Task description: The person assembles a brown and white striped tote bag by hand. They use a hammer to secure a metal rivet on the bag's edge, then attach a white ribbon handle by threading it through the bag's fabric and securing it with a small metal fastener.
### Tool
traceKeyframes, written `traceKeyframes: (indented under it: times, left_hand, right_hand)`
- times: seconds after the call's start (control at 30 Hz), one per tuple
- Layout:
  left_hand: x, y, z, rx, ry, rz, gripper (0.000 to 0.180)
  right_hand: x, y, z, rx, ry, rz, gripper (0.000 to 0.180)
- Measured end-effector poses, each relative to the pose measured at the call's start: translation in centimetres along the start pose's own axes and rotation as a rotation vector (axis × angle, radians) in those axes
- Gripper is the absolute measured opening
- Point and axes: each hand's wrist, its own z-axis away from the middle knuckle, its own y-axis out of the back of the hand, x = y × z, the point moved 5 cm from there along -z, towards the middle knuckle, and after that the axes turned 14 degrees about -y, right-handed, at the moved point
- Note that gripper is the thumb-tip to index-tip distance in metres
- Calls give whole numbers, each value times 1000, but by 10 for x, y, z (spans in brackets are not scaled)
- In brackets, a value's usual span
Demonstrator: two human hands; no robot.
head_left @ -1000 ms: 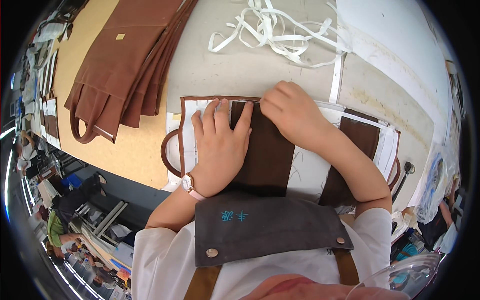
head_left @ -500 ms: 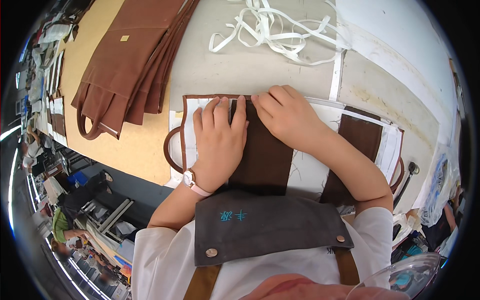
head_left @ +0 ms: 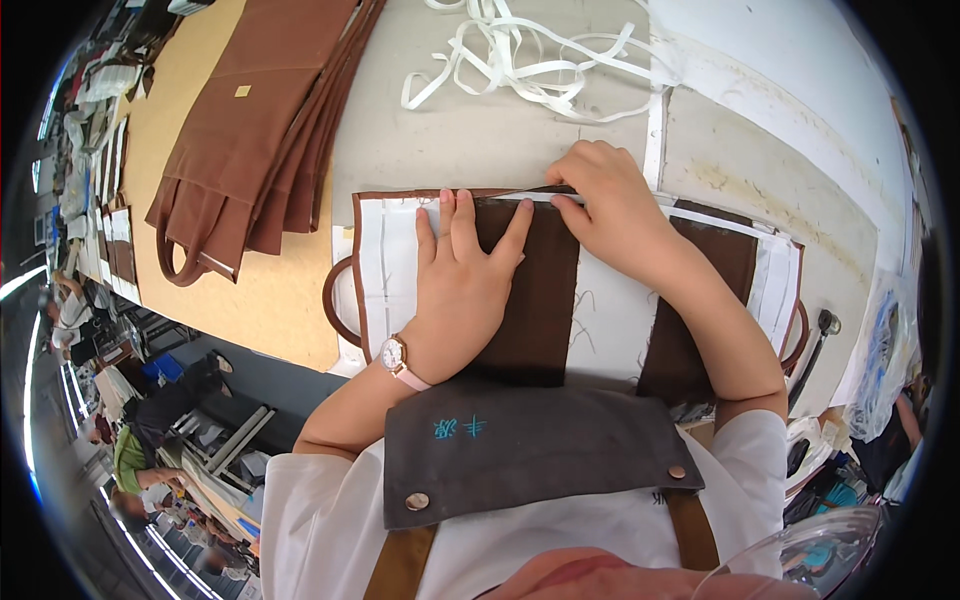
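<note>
In front of me lies a bag panel, with white and dark brown sections, brown edging and a brown loop handle at each end. My left hand rests on its left part, fingers spread, fingertips close to the far edge. A watch with a pink strap is on that wrist. Farther right, my right hand pinches the far edge between thumb and bent fingers and lifts it slightly. A thin pale line shows along the edge between the hands; I cannot make out whether it is a gap or a strip.
Brown bags lie stacked at the back left, on a yellowish board. Tangled white tape lies beyond the panel. A black-handled tool is at the right, near clear plastic. Other people are far off at the left.
My right hand has moved right along the far edge and now lifts it. My left hand has shifted slightly right, its fingers spread wider.
</note>
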Motion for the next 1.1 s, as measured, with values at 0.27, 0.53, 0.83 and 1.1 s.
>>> traceKeyframes:
  times: [0.27,0.53,0.83,1.1]
  left_hand:
    - [3,2,-5,-51,10,-20,55]
    - [4,3,-5,-39,3,-32,52]
    - [3,2,-4,-5,8,-57,53]
    - [-5,2,-3,-8,56,-67,53]
  right_hand:
    - [-1,-5,1,44,59,43,8]
    - [-7,-3,2,83,124,44,10]
    - [-11,-2,14,27,470,254,12]
    - [-20,-11,33,170,568,516,6]
